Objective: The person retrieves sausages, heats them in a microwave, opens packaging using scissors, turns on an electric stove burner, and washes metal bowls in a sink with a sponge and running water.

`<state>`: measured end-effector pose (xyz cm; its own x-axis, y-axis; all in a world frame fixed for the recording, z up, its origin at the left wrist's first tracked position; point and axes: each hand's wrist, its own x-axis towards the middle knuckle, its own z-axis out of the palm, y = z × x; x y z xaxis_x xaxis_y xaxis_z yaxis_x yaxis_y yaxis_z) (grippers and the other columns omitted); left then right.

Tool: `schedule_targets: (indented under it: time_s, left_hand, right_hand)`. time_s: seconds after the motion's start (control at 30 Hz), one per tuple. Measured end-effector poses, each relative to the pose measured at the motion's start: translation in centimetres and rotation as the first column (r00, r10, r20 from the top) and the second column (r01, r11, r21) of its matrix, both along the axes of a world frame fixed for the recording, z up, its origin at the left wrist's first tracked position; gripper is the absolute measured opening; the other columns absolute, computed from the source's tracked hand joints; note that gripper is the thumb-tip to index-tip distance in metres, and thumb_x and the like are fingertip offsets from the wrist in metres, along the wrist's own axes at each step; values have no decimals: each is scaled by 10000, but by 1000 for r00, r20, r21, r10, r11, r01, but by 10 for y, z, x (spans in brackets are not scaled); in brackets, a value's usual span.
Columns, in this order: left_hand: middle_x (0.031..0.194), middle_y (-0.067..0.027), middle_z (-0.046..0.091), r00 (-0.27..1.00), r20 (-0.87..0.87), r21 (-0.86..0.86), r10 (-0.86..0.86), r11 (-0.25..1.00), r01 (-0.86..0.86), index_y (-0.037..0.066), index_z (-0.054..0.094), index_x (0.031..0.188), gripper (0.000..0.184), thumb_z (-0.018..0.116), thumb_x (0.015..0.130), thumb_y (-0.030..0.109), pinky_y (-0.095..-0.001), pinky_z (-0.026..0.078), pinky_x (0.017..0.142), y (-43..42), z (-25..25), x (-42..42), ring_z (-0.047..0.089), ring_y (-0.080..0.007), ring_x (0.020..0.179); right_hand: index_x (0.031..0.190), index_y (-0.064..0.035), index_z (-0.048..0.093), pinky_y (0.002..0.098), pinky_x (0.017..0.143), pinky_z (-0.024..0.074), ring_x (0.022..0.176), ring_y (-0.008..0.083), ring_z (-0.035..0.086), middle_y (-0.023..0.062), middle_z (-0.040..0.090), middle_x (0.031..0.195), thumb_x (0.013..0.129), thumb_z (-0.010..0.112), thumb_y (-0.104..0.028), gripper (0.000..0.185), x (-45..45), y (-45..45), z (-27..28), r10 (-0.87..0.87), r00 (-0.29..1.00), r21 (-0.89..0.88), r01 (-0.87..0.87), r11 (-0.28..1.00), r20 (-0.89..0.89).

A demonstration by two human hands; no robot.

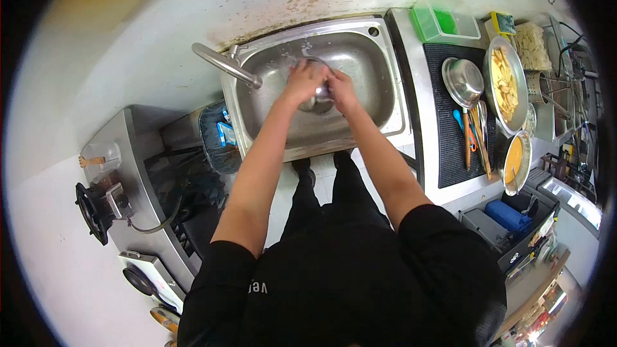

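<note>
A shiny metal bowl (321, 97) is tilted inside the steel sink (379, 99). My right hand (341, 88) grips its right edge, fingers curled around the rim. Across the bowl's upper left side lies my left hand (304, 82), its fingers stretched out and somewhat blurred; whether anything is under its palm is hidden. To the left of my hands, the curved faucet (228, 66) reaches over the basin. Wet drops and a little foam show on the sink's back wall.
On a black mat (443, 160) to the right lie an upturned metal bowl (464, 81) and several utensils (474, 138). Beyond are a bowl of pale cut pieces (504, 87), a bowl of orange liquid (514, 162) and a green-tinted container (446, 20). A lined bin (215, 144) stands left below.
</note>
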<state>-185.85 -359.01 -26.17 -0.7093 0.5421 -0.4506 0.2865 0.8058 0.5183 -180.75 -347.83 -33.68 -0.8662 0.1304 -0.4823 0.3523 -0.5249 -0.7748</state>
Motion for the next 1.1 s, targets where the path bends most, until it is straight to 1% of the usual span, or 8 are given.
schedule_targets:
  time_s: [0.1,0.3,0.5,0.57,0.67,0.83,0.9,1.1]
  left_hand:
    - [1366,-213,434,636,479,116,605,675,-729,77,430,1356,563,456,915,426,-468,426,940,-28,-4,2,366,-293,1301]
    - [1132,-128,583,272,831,68,485,398,-915,56,463,1258,401,554,876,139,-442,516,767,-129,-69,-22,613,-258,937]
    - [1058,-103,610,129,778,264,615,-134,-955,44,517,1198,408,620,805,82,-409,499,777,-96,-81,48,605,-231,937]
    - [1030,-93,617,45,816,226,576,-247,-942,41,542,1171,396,638,789,85,-399,485,775,-115,-90,48,599,-219,917]
    - [919,-63,629,387,608,266,693,281,-922,21,623,1020,231,578,796,57,-323,419,778,-126,-81,23,546,-180,815]
    - [974,-53,615,327,646,350,690,114,-930,28,592,1084,253,543,849,107,-322,425,790,-128,-76,-17,542,-174,850]
    - [989,-50,609,344,608,375,715,123,-919,39,577,1115,260,531,878,135,-323,429,790,-123,-52,-25,541,-172,859]
    - [993,-87,612,227,688,364,690,-58,-929,17,529,1151,266,435,945,155,-326,473,794,-96,-41,-92,557,-191,855]
  right_hand:
    - [933,-78,675,418,650,522,775,289,669,133,685,903,859,553,-176,173,-25,-55,1,550,805,883,-406,237,222]
    - [901,-99,684,391,784,523,884,277,655,124,679,991,768,572,-112,174,46,-25,-9,884,389,949,274,158,-259]
    - [1041,-63,635,380,959,441,1089,264,573,98,630,1135,816,532,-160,265,14,-48,55,683,258,712,-441,-546,683]
    - [1057,-72,633,396,984,423,1086,281,573,108,639,1082,807,546,-180,285,39,-59,13,908,355,975,-53,-217,222]
    - [1019,-84,649,393,979,427,1051,283,587,95,642,1047,805,547,-190,260,32,-4,-29,906,406,883,374,-283,118]
    - [1037,-73,647,403,923,455,1034,290,598,99,670,937,768,647,-220,307,0,-59,15,804,453,910,-41,-412,385]
    - [1061,-54,641,382,805,488,952,273,612,103,661,850,793,688,-258,340,-9,-79,22,741,614,858,-503,103,271]
    - [1165,-72,596,300,668,465,758,140,545,37,621,838,900,618,-328,369,-25,-51,44,109,986,164,-89,982,-122]
